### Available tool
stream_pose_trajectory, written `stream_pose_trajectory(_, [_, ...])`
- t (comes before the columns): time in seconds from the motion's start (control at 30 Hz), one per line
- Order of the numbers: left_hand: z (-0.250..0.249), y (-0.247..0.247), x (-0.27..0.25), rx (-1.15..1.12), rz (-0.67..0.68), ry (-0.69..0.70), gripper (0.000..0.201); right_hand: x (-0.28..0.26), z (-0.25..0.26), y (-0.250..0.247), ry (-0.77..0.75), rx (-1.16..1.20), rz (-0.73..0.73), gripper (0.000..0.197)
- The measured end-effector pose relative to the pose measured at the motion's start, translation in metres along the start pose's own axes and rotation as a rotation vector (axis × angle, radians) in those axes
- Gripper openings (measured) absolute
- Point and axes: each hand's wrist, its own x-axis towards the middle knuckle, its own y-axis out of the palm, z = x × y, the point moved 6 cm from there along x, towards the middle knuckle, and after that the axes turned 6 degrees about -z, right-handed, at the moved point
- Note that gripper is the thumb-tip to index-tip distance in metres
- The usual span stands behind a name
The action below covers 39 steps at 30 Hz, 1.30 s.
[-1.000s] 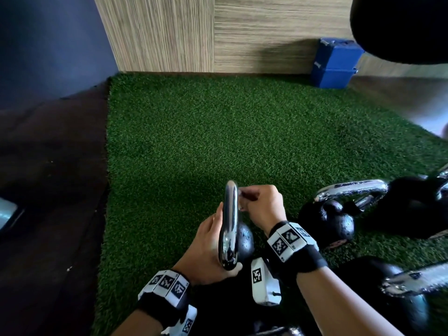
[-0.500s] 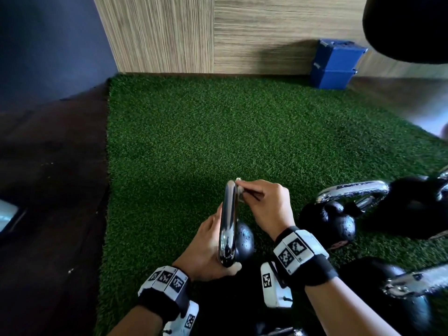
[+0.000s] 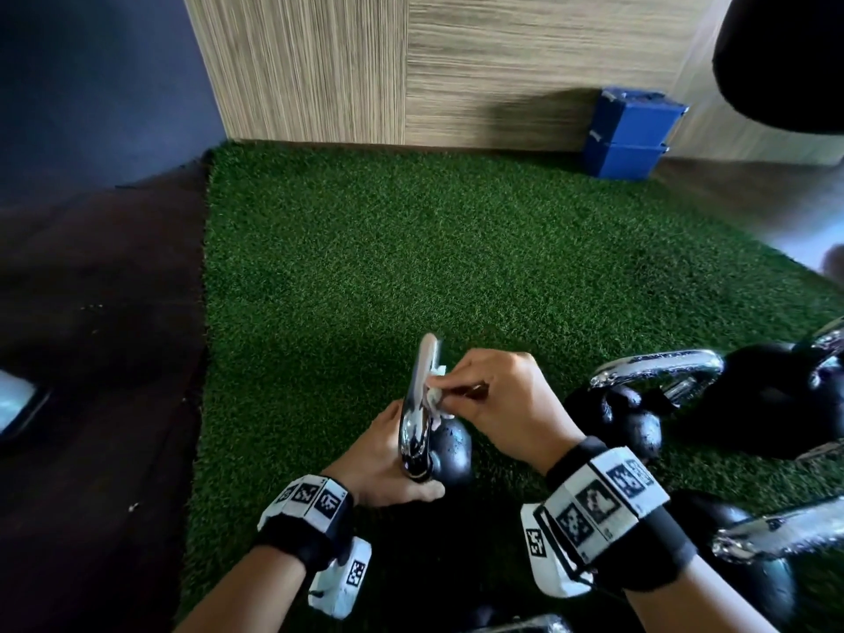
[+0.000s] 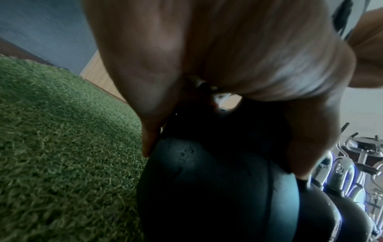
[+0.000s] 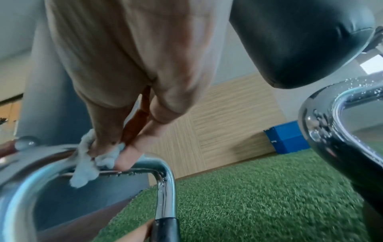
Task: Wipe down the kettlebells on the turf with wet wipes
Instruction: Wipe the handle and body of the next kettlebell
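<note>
Now right hand [image 3: 502, 399] on wet wipe [image 5: 87, 160]

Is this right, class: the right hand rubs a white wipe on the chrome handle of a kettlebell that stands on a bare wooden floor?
Not quite. The kettlebell stands on green turf, not bare wood, as the head view shows. The rest holds: the right hand rubs a white wipe on the chrome handle.

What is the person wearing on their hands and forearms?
Both hands, left and right, are bare, as are the forearms: no gloves or sleeves show. Each wrist has a black band with white square-patterned black markers and a white camera block beneath.
</note>
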Motion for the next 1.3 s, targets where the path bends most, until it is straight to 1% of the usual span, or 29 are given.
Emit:
stream_pose_trajectory(0.07, [0.002, 0.0, 0.001, -0.001, -0.005, -0.011, 0.098, 0.004, -0.003, -0.003, 0.102, 0.078, 0.017, 0.023])
stream_pose_trajectory(0.13, [0.004, 0.0, 0.003, -0.036, 0.011, -0.053, 0.096, 0.005, -0.007, -0.003, 0.164, 0.146, 0.025, 0.024])
stream_pose_trajectory(0.23, [0.005, 0.0, 0.006, -0.071, 0.062, -0.068, 0.095, -0.003, -0.009, 0.009, 0.202, 0.246, 0.105, 0.024])
stream_pose_trajectory(0.3, [0.004, -0.002, 0.006, -0.096, 0.078, -0.09, 0.086, -0.008, -0.008, 0.017, 0.224, 0.289, 0.16, 0.024])
stream_pose_trajectory(0.37, [0.002, -0.005, 0.007, -0.113, 0.073, -0.11, 0.082, -0.009, -0.01, 0.022, 0.239, 0.314, 0.175, 0.025])
stream_pose_trajectory(0.43, [0.001, -0.005, 0.007, -0.118, 0.084, -0.129, 0.083, -0.01, -0.012, 0.025, 0.241, 0.311, 0.183, 0.027])
stream_pose_trajectory(0.53, [0.002, -0.005, 0.008, -0.118, 0.101, -0.156, 0.077, -0.014, -0.015, 0.033, 0.244, 0.273, 0.206, 0.027])
stream_pose_trajectory(0.6, [0.006, -0.005, 0.007, -0.18, 0.096, -0.192, 0.077, -0.017, -0.017, 0.039, 0.243, 0.219, 0.217, 0.025])
stream_pose_trajectory(0.67, [0.007, -0.004, 0.005, -0.196, 0.11, -0.185, 0.069, -0.017, -0.019, 0.043, 0.217, 0.142, 0.228, 0.022])
stream_pose_trajectory(0.77, [0.004, -0.006, 0.003, -0.226, 0.115, -0.144, 0.067, -0.018, -0.02, 0.045, 0.204, 0.089, 0.244, 0.019])
stream_pose_trajectory(0.87, [0.001, -0.005, 0.003, -0.263, 0.118, -0.147, 0.043, -0.016, -0.023, 0.048, 0.201, 0.113, 0.313, 0.021])
stream_pose_trajectory(0.9, [-0.001, -0.004, 0.002, -0.271, 0.104, -0.144, 0.044, -0.016, -0.026, 0.05, 0.23, 0.136, 0.348, 0.02])
stream_pose_trajectory(0.97, [-0.003, -0.003, 0.002, -0.271, 0.081, -0.134, 0.066, -0.017, -0.032, 0.055, 0.271, 0.13, 0.416, 0.016])
stream_pose_trajectory(1.0, [-0.003, -0.004, 0.001, -0.263, 0.069, -0.131, 0.072, -0.018, -0.034, 0.056, 0.27, 0.112, 0.435, 0.016])
stream_pose_trajectory(1.03, [-0.004, -0.005, 0.001, -0.248, 0.063, -0.126, 0.073, -0.019, -0.035, 0.057, 0.267, 0.105, 0.449, 0.018])
stream_pose_trajectory(1.1, [-0.004, -0.006, 0.001, -0.179, 0.087, -0.125, 0.068, -0.021, -0.035, 0.059, 0.279, 0.167, 0.48, 0.026])
stream_pose_trajectory(1.13, [-0.005, -0.006, 0.0, -0.141, 0.107, -0.127, 0.07, -0.022, -0.035, 0.059, 0.282, 0.225, 0.498, 0.031])
stream_pose_trajectory(1.17, [-0.008, -0.007, 0.0, -0.133, 0.121, -0.123, 0.075, -0.024, -0.035, 0.06, 0.287, 0.287, 0.516, 0.034])
stream_pose_trajectory(1.23, [-0.015, -0.009, -0.002, -0.128, 0.109, -0.08, 0.094, -0.025, -0.036, 0.062, 0.299, 0.357, 0.541, 0.034])
stream_pose_trajectory(1.27, [-0.019, -0.01, -0.002, -0.1, 0.094, -0.035, 0.1, -0.025, -0.038, 0.064, 0.303, 0.359, 0.551, 0.032])
stream_pose_trajectory(1.3, [-0.022, -0.01, -0.003, -0.066, 0.085, 0.013, 0.101, -0.025, -0.039, 0.066, 0.303, 0.35, 0.568, 0.029])
